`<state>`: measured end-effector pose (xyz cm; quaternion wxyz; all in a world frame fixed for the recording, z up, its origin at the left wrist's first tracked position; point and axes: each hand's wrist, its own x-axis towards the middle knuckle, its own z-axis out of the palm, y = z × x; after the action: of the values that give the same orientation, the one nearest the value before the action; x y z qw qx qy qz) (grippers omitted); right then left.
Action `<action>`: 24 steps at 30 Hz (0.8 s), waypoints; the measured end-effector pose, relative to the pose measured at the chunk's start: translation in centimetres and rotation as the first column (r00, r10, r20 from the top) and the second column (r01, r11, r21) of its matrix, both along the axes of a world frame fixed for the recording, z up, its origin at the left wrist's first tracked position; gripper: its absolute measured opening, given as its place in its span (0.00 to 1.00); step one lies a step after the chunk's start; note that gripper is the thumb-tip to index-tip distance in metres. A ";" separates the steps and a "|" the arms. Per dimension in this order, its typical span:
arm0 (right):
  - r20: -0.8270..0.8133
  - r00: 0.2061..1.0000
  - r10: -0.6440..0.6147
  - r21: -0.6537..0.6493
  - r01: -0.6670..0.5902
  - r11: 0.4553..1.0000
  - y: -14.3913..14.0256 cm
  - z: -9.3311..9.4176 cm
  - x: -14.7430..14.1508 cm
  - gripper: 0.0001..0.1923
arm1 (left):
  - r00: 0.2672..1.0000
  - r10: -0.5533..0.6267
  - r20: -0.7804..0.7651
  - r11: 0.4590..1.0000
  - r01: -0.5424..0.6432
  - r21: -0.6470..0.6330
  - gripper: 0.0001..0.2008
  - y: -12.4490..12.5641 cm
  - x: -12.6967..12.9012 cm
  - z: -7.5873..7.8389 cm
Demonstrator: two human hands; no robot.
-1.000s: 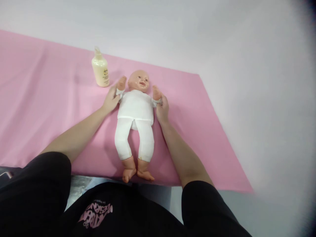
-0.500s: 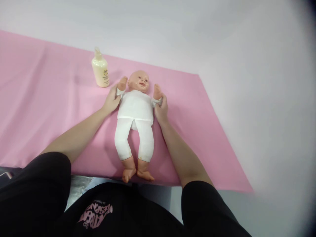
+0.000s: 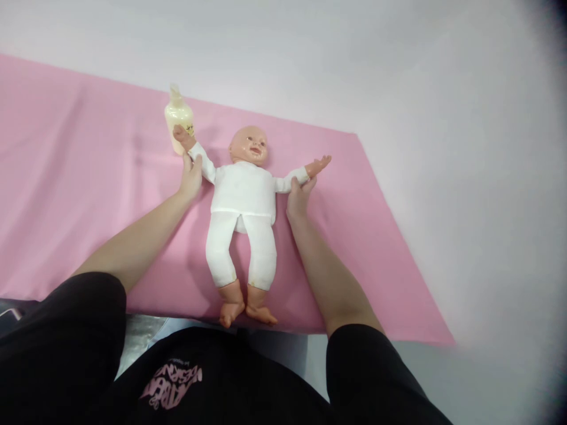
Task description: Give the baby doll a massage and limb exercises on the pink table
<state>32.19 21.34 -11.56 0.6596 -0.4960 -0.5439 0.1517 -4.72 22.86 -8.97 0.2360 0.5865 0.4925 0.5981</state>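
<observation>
A baby doll (image 3: pixel 243 192) with a white cloth body lies on its back, its feet toward me at the near edge. Its arms are spread out to both sides. My left hand (image 3: pixel 191 178) is closed around the doll's arm on the left, near the wrist. On the other side, my right hand (image 3: pixel 300 198) grips the doll's other arm near its wrist, with the thumb on top. The doll's left-side hand partly covers a cream pump bottle (image 3: pixel 172 118) standing behind it.
A pink cloth (image 3: pixel 363 248) covers the table under the doll, with creases on the left. Its far edge and slanting right edge border a pale surface (image 3: pixel 465 177). The pump bottle stands close beyond my left hand.
Both hands have moved outward, apart from each other, drawing the doll's arms from beside its head out to the sides. The doll's body and the bottle have stayed in place.
</observation>
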 end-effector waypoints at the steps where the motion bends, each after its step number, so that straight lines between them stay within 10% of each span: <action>1: 0.056 0.998 0.039 0.018 -0.040 0.999 -0.5 0.5 -0.3 0.39 | 0.999 -0.021 -0.039 1.000 0.022 0.017 0.28 -0.4 0.3 0.4; 11: 0.402 0.885 0.237 -0.014 -0.253 0.967 -4.5 4.6 -4.0 0.27 | 0.843 -0.227 -0.488 0.954 0.294 0.064 0.28 -3.5 1.8 3.2; 24: 0.391 0.884 0.258 -0.041 -0.263 0.964 -4.7 4.9 -3.9 0.28 | 0.850 -0.228 -0.475 0.958 0.283 0.047 0.33 -4.1 2.0 3.7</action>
<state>28.25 16.66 -6.69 0.5141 -0.4345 -0.7276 0.1328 -2.74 18.81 -5.27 0.1548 0.7854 0.4168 0.4308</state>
